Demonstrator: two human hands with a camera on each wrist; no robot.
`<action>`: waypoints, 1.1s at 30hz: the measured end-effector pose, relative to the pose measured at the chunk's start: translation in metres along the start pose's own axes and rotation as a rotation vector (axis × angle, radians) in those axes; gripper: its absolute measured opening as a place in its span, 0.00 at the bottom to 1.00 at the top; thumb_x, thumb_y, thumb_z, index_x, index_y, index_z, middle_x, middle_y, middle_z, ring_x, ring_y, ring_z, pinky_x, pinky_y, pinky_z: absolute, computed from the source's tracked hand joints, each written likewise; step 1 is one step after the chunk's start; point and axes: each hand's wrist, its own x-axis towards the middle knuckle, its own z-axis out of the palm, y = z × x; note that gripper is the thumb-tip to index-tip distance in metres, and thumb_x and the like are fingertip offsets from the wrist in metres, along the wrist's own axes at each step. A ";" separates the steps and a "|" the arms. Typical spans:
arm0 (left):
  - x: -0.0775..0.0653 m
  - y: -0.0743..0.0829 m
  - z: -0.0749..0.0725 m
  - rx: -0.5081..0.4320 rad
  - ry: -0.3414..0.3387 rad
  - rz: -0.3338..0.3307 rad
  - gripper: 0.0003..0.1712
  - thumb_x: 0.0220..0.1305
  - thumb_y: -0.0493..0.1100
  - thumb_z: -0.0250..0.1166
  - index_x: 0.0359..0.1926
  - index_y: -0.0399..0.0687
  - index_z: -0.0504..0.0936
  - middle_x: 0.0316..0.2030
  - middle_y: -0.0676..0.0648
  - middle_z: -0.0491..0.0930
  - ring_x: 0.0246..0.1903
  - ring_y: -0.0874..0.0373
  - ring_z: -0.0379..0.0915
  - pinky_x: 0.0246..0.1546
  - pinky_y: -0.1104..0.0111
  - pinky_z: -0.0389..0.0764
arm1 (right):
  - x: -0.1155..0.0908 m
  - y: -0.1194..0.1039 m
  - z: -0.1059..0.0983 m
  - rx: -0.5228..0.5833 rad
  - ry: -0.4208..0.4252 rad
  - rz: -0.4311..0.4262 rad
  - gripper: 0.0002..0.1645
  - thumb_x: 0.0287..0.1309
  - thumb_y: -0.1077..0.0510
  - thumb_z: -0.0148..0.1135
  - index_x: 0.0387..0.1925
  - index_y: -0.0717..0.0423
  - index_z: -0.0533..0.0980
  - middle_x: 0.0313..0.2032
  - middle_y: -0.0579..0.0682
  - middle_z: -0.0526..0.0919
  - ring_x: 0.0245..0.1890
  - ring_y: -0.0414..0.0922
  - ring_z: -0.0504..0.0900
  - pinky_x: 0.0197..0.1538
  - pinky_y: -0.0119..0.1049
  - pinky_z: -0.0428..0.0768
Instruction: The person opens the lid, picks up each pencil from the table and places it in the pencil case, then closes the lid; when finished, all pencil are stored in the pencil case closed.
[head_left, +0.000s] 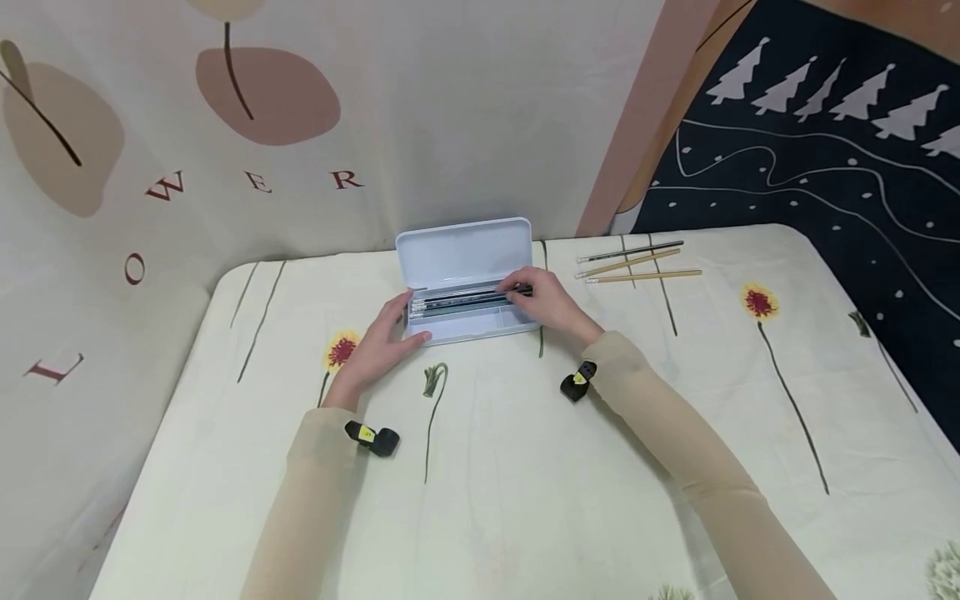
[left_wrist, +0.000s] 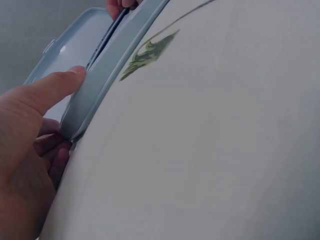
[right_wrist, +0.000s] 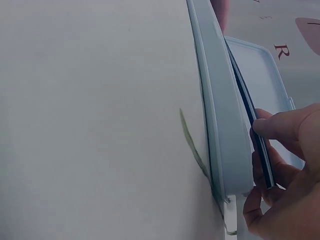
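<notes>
A light blue pencil case (head_left: 459,331) lies on the cloth-covered table with its lid (head_left: 465,254) raised at the back. Several dark pencils (head_left: 457,298) run lengthwise inside it, white eraser ends to the left. My left hand (head_left: 375,350) holds the case's left end. In the left wrist view its thumb (left_wrist: 62,85) is on the front rim and the other fingers curl round the corner. With thumb and fingers, my right hand (head_left: 553,302) pinches a dark pencil (right_wrist: 246,97) near its right end, over the case's right side. The fingers partly hide how many pencils it grips.
Right of the case, one dark pencil (head_left: 641,251) and two tan pencils (head_left: 652,275) lie on the flower-print cloth (head_left: 510,467). Behind the table hangs a pale printed curtain (head_left: 480,108). A dark tree-pattern cloth (head_left: 810,167) is at the right.
</notes>
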 end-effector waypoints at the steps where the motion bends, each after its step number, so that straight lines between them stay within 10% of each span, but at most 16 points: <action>1: 0.000 0.000 0.000 -0.001 0.001 -0.001 0.47 0.65 0.50 0.64 0.76 0.46 0.48 0.74 0.43 0.46 0.70 0.43 0.47 0.69 0.51 0.51 | 0.001 0.000 0.000 -0.002 -0.005 -0.002 0.12 0.59 0.72 0.58 0.42 0.65 0.82 0.45 0.58 0.82 0.51 0.52 0.76 0.58 0.41 0.71; 27: 0.000 0.000 0.001 -0.001 0.003 -0.017 0.47 0.65 0.50 0.64 0.76 0.46 0.48 0.74 0.42 0.47 0.70 0.43 0.48 0.68 0.51 0.52 | -0.001 -0.001 -0.002 0.002 -0.020 0.050 0.12 0.61 0.70 0.57 0.43 0.63 0.83 0.47 0.56 0.83 0.54 0.49 0.75 0.60 0.41 0.70; 33: 0.000 -0.001 0.000 0.004 0.000 -0.010 0.48 0.65 0.52 0.64 0.76 0.47 0.47 0.74 0.43 0.45 0.70 0.43 0.47 0.68 0.50 0.51 | -0.010 0.002 -0.007 0.031 0.024 0.058 0.10 0.61 0.70 0.57 0.41 0.63 0.83 0.44 0.56 0.83 0.42 0.48 0.76 0.47 0.38 0.73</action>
